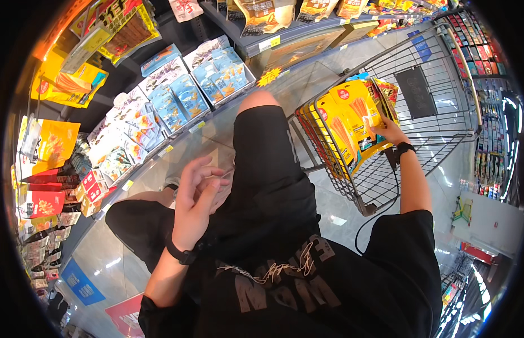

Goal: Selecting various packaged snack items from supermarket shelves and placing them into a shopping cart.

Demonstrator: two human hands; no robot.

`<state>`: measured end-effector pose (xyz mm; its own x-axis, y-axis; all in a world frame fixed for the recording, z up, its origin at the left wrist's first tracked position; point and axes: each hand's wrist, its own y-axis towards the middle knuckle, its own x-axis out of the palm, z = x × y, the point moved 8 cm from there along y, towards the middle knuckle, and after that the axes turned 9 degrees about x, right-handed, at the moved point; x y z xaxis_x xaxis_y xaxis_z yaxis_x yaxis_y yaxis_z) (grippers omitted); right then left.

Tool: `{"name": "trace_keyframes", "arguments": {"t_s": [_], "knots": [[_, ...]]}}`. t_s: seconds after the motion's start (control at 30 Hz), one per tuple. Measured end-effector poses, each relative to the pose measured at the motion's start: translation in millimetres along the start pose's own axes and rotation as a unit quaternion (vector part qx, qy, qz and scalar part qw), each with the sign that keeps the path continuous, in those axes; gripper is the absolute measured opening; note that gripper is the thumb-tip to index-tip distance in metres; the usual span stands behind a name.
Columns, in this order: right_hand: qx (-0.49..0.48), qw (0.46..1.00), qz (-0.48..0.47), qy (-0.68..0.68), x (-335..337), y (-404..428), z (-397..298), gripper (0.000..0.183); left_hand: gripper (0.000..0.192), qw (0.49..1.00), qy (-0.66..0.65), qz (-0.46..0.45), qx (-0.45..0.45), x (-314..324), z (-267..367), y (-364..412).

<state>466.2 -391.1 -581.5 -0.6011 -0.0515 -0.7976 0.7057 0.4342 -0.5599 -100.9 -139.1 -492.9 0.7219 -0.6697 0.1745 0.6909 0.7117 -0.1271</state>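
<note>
My right hand [391, 131] reaches into a wire shopping cart [439, 139] and touches a yellow snack bag [357, 103] at the right side of a stack of packets. Its fingertips lie against the bag; whether they grip it is hard to tell. Another yellow snack bag [338, 133] leans beside it, and red and yellow packets [388, 91] stand behind. My left hand [200, 186] is raised above my bent leg, fingers loosely curled and apart, holding nothing visible. Both wrists wear black bands.
A curved store shelf on the left holds boxes of blue snack packets [190, 97], hanging yellow bags [69, 80] and small red-and-white boxes [92, 186]. Bags stand on a shelf [268, 44] ahead. The cart's front corner [367, 208] is close to my right knee. A cable hangs near my right arm.
</note>
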Motion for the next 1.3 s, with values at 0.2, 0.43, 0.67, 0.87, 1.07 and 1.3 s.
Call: {"name": "trace_keyframes", "arguments": {"t_s": [0.2,0.43,0.67,0.87,1.07,1.3], "knots": [[-0.028,0.997,-0.006,0.07,-3,-24,-14,0.07,0.044,0.998,-0.043,0.03,-0.046,9,-2,-5],[-0.01,0.993,0.115,-0.036,18,-17,-23,0.09,0.042,0.999,-0.016,0.046,-0.015,-6,-3,-13],[-0.043,0.981,0.184,-0.04,-13,-49,-42,0.07,0.042,0.999,-0.024,0.037,-0.006,-2,5,-11],[-0.14,0.95,0.27,-0.065,-53,-86,-92,0.056,0.04,0.997,-0.052,0.057,0.013,-6,12,-6],[-0.324,0.88,0.345,-0.048,-56,-135,-198,0.044,0.043,0.992,-0.077,0.101,0.018,-46,20,-23],[-0.394,0.886,0.243,-0.006,-34,-241,-324,0.036,0.036,0.971,-0.146,0.148,0.121,-111,73,-16]]}}
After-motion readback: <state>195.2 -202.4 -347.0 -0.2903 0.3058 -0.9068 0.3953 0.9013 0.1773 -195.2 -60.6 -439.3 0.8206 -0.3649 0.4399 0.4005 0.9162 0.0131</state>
